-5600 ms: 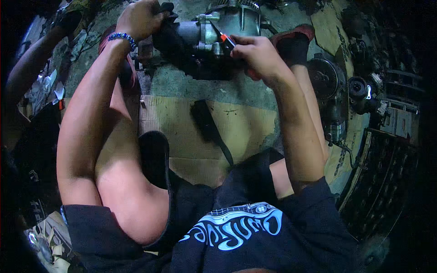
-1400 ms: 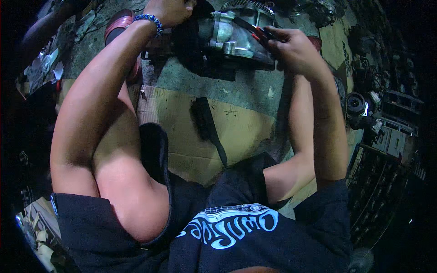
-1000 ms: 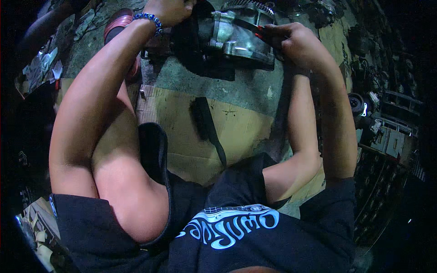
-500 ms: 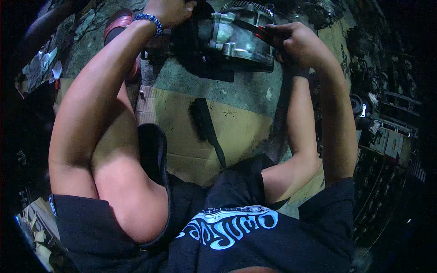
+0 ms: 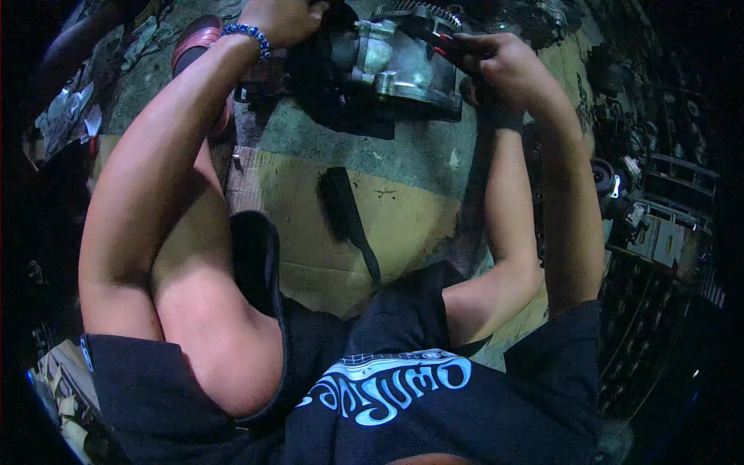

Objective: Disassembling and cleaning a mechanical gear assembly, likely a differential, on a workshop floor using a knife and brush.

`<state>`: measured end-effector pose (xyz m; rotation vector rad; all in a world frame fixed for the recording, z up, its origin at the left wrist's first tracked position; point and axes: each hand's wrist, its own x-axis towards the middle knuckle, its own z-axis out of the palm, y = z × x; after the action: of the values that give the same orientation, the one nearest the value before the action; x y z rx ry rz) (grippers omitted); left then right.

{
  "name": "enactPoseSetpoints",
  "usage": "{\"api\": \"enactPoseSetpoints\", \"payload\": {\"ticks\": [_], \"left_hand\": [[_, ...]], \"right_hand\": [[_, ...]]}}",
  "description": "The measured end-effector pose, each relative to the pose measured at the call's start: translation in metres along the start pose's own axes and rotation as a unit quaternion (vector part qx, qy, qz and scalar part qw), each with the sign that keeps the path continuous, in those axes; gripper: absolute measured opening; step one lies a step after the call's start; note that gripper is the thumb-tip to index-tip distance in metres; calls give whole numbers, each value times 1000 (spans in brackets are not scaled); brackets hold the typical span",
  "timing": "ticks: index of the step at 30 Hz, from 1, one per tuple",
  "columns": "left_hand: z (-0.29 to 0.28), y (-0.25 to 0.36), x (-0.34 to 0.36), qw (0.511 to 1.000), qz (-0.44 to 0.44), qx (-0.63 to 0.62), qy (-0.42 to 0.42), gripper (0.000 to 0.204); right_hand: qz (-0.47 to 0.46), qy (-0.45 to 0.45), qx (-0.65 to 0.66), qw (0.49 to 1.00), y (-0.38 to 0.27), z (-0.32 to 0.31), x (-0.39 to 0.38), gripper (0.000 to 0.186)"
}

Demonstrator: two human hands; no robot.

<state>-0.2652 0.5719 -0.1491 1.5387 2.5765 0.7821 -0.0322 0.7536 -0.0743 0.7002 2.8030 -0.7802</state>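
Both hands (image 5: pixel 496 66) half-hide metal engine part (image 5: pixel 403 70).

dim, bluish light; dark, bent fisheye edges.

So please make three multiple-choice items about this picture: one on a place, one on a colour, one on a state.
1. Where does the black brush lie?
A. on the cardboard, nearer the person than the engine part
B. on top of the engine part
C. in the left hand

2. What colour is the bracelet on the left wrist?
A. yellow
B. blue
C. white

3. What is the right hand doing?
A. resting open on the floor
B. holding the brush
C. closed on a red-handled tool at the engine part

Answers: 1 A, the brush lies apart on the cardboard; 2 B, the beads look blue; 3 C, the fingers wrap the tool.
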Motion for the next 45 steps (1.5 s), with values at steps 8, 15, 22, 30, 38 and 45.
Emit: {"api": "enactPoseSetpoints", "payload": {"ticks": [8, 15, 22, 30, 38, 45], "left_hand": [[1, 14, -7, 1000, -10, -12, -5, 25], [10, -3, 2, 998, 17, 42, -44, 25], [6, -1, 3, 998, 3, 16, -53, 25], [4, 1, 1, 999, -4, 20, -50, 23], [4, 1, 3, 996, 19, 57, -62, 26], [20, -18, 3, 996, 58, 63, -10, 26]], "right_hand": [[5, -15, 56, 998, 13, 3, -1, 38], [25, -44, 59, 997, 6, 2, -2, 35], [25, -9, 36, 999, 10, 6, -4, 36], [94, -52, 98, 989, 1, 7, -7, 39], [39, -18, 81, 996, 21, 17, -5, 39], [110, 11, 191, 975, -3, 37, -27, 36]]}}
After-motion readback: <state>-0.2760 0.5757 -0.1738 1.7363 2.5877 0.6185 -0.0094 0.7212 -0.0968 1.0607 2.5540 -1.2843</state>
